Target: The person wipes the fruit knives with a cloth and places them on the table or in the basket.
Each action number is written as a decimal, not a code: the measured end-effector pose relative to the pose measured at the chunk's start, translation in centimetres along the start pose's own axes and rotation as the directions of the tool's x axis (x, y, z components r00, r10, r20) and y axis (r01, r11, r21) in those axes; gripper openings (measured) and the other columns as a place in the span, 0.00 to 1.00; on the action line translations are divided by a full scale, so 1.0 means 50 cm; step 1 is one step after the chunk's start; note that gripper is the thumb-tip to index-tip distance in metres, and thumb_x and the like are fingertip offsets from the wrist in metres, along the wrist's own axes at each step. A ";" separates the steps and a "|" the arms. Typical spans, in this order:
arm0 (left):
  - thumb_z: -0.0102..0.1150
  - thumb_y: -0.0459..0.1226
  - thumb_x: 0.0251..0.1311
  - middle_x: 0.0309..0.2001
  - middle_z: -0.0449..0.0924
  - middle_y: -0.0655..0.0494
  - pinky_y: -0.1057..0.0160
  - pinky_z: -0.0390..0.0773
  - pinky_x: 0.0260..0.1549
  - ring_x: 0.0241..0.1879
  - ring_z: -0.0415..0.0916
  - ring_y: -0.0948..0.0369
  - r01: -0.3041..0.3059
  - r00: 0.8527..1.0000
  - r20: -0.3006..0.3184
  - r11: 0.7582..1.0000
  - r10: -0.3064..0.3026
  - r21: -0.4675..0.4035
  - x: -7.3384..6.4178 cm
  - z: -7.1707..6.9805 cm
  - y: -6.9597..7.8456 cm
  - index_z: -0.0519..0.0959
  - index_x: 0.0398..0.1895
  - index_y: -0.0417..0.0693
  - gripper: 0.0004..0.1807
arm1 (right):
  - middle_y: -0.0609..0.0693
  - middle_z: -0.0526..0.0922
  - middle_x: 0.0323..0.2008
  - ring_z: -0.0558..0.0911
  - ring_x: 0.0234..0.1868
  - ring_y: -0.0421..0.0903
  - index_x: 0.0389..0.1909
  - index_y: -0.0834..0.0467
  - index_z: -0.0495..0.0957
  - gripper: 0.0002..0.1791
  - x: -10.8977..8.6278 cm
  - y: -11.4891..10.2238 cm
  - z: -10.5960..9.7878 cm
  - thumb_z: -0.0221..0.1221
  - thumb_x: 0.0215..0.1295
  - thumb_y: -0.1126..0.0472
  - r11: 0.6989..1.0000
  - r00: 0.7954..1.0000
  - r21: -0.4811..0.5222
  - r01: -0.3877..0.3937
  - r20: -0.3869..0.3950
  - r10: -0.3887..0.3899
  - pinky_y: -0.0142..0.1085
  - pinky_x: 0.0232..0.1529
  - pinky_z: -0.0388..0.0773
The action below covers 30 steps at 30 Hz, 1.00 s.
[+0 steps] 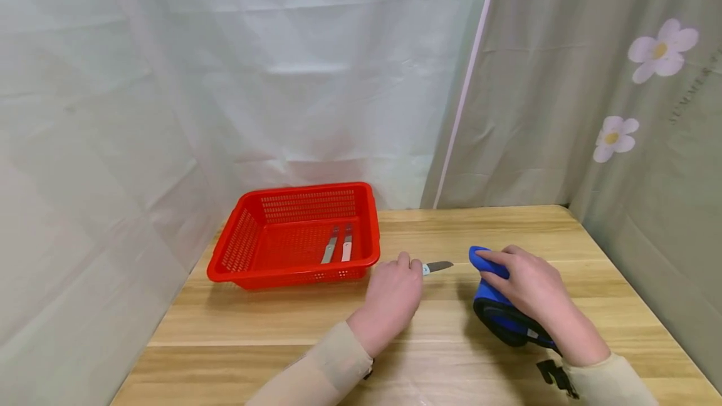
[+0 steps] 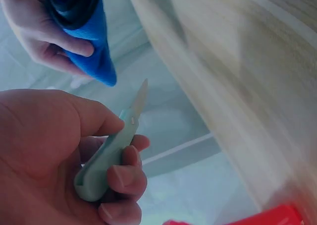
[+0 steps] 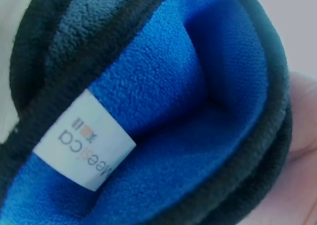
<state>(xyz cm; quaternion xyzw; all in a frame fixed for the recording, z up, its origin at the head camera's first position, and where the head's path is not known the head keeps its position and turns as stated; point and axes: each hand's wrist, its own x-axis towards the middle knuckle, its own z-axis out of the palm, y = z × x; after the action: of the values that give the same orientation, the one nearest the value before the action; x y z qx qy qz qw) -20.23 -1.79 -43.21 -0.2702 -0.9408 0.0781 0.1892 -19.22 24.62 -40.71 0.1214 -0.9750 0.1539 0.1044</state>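
My left hand point(image 1: 394, 290) grips a small knife point(image 2: 112, 153) by its pale green handle, fingers curled round it. The knife's blade point(image 1: 439, 266) points right, toward the blue cloth. In my right hand point(image 1: 530, 284) is a folded blue cloth point(image 3: 163, 71) with a black edge, pinched between thumb and fingers. A white label point(image 3: 85, 140) shows on the cloth in the right wrist view. Blade and cloth are apart. A red basket point(image 1: 369, 230) stands left of my left hand, with two knives, one grey-handled point(image 1: 328, 252) and one pink-handled point(image 1: 346, 249), lying inside.
The wooden table point(image 1: 271, 331) runs under both hands. Behind it hangs a pale curtain point(image 1: 338, 80), with a flower-printed part point(image 1: 665, 161) at the right. The basket's perforated walls rise near the table's back left edge.
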 end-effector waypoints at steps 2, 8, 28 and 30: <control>0.72 0.40 0.72 0.29 0.69 0.55 0.66 0.64 0.18 0.18 0.64 0.62 0.013 1.000 0.005 1.000 -0.013 -0.009 -0.007 -0.008 -0.008 0.81 0.39 0.47 0.10 | 0.54 0.86 0.45 0.82 0.32 0.49 0.66 0.49 0.88 0.24 0.000 -0.008 -0.001 0.75 0.70 0.51 1.000 1.000 -0.001 0.006 -0.001 -0.006 0.44 0.29 0.76; 0.77 0.45 0.70 0.29 0.71 0.56 0.68 0.62 0.21 0.20 0.63 0.62 0.046 0.999 -0.026 0.998 -0.047 -0.030 -0.033 -0.023 -0.039 0.81 0.38 0.47 0.14 | 0.52 0.86 0.44 0.82 0.34 0.49 0.66 0.48 0.88 0.24 0.005 -0.031 -0.002 0.75 0.71 0.51 1.000 1.000 0.007 0.028 0.003 -0.028 0.46 0.31 0.77; 0.80 0.44 0.67 0.33 0.75 0.55 0.67 0.67 0.26 0.23 0.66 0.63 0.128 0.978 -0.134 0.970 -0.158 -0.208 -0.107 -0.039 -0.117 0.86 0.48 0.45 0.16 | 0.48 0.86 0.45 0.84 0.38 0.49 0.65 0.44 0.89 0.24 0.027 -0.110 0.009 0.76 0.70 0.51 0.991 0.989 0.032 0.131 -0.068 -0.128 0.49 0.37 0.81; 0.80 0.45 0.66 0.32 0.75 0.55 0.67 0.67 0.26 0.23 0.65 0.63 0.138 0.978 -0.126 0.967 -0.168 -0.216 -0.110 -0.040 -0.122 0.86 0.48 0.45 0.17 | 0.48 0.86 0.45 0.84 0.38 0.49 0.65 0.44 0.89 0.24 0.030 -0.117 0.012 0.76 0.70 0.52 0.989 0.987 0.036 0.144 -0.074 -0.141 0.49 0.38 0.81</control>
<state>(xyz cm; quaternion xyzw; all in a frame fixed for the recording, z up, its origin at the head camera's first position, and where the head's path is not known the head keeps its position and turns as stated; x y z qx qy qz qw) -18.05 -9.80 -41.59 -0.2197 -0.9458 -0.0540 0.2329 -19.17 18.70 -39.29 0.1872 -0.9561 0.1703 0.1474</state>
